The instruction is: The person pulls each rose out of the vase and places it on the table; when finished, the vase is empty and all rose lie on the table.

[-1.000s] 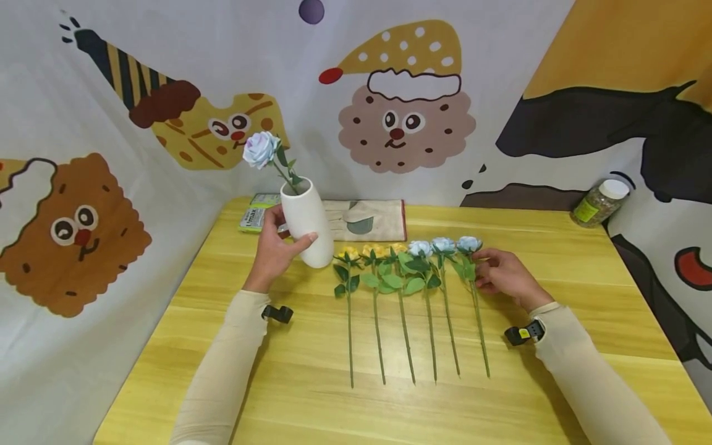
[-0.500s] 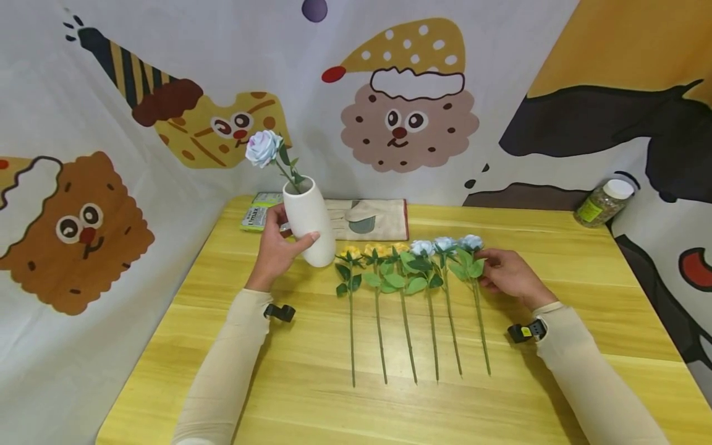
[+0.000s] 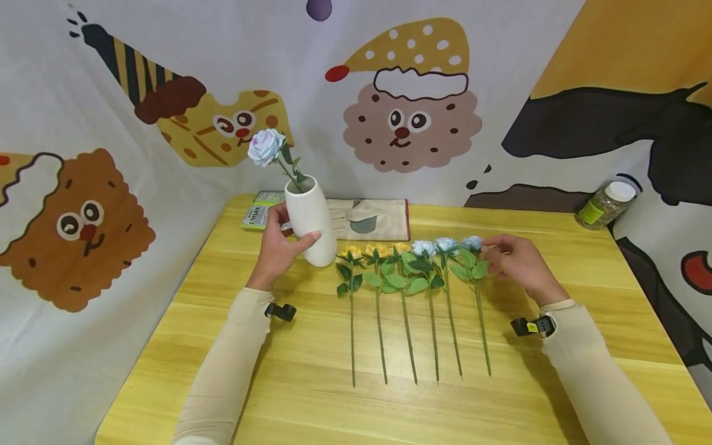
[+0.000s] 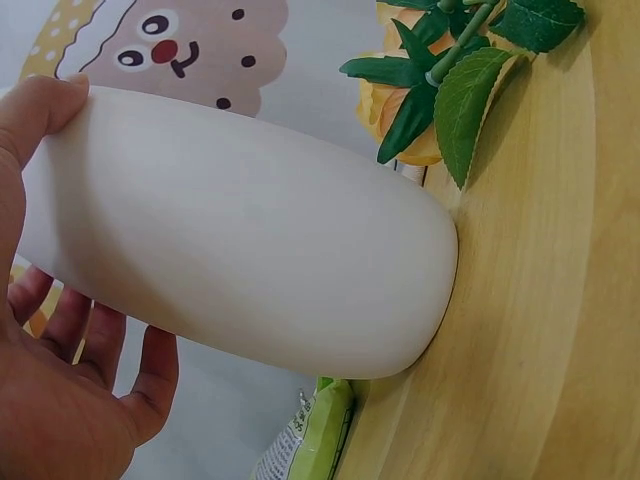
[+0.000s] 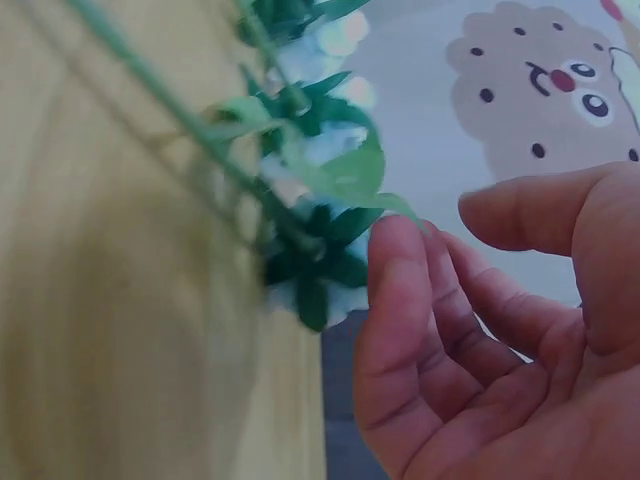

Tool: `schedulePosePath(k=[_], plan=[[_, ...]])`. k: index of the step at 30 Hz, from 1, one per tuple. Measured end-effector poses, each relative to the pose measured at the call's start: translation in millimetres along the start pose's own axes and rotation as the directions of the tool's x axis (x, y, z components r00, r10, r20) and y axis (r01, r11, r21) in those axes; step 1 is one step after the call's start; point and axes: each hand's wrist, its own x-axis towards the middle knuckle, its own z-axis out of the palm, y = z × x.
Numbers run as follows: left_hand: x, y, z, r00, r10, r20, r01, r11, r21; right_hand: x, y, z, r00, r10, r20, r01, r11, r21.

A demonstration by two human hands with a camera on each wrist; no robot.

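My left hand (image 3: 275,250) holds a white vase (image 3: 313,225), thumb on its near side and fingers behind. The vase leans left, its base on the table in the left wrist view. A single pale blue-pink rose (image 3: 266,147) stands in it. On the table lies a row of artificial roses, stems toward me: yellow roses (image 3: 351,253) on the left, blue roses (image 3: 424,248) on the right. At the rightmost blue rose (image 3: 471,243) is my right hand (image 3: 525,267). Its thumb is apart from the bent fingers in the right wrist view, and the fingertips are by a leaf (image 5: 345,175).
Behind the vase lie a folded cloth (image 3: 389,217) and a green-and-white packet (image 3: 256,215). A lidded jar (image 3: 605,206) stands at the far right corner of the wooden table (image 3: 267,383). A cartoon-printed fabric (image 3: 311,80) hangs behind.
My right hand has shifted slightly up and to the right, its fingers looser beside the rightmost blue rose. The left hand and vase stay nearly where they were; the view has shifted slightly.
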Motion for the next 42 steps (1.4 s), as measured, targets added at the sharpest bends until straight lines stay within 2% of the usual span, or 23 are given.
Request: schedulePosePath(k=[7,13,22,28,31,36,42], plan=[[1.3,1.0,0.8,1.000,0.000,0.009,0.000,1.000,0.012,2.6,-24,1,0.991,-0.083,-0.101,0.082,0.997,-0.012],[0.8,-0.5,0.5,1.000,0.004,0.010,-0.005,1.000,0.016,7.4,-53,7,0.981,-0.124,-0.149,0.127,0.992,0.013],[-0.2,0.7,-0.2,1.000,0.006,0.011,-0.006,1.000,0.025,17.4,-99,26,0.967,-0.181,-0.181,0.202,0.974,0.101],[-0.6,-0.4,-0.3,1.000,0.000,0.016,-0.001,0.999,0.035,23.8,-131,40,0.963,-0.214,-0.163,0.240,0.957,0.162],[-0.5,0.3,-0.7,1.000,-0.004,0.017,0.003,0.999,0.036,27.3,-149,49,0.958,-0.239,-0.157,0.267,0.946,0.186],[-0.9,2.4,-2.6,1.000,-0.010,0.010,0.010,1.000,0.024,34.3,-182,65,0.943,-0.301,-0.142,0.328,0.911,0.251],[-1.6,5.7,-1.6,1.000,-0.011,0.022,0.011,1.000,0.016,36.3,-224,85,0.912,-0.392,-0.119,0.409,0.857,0.314]])
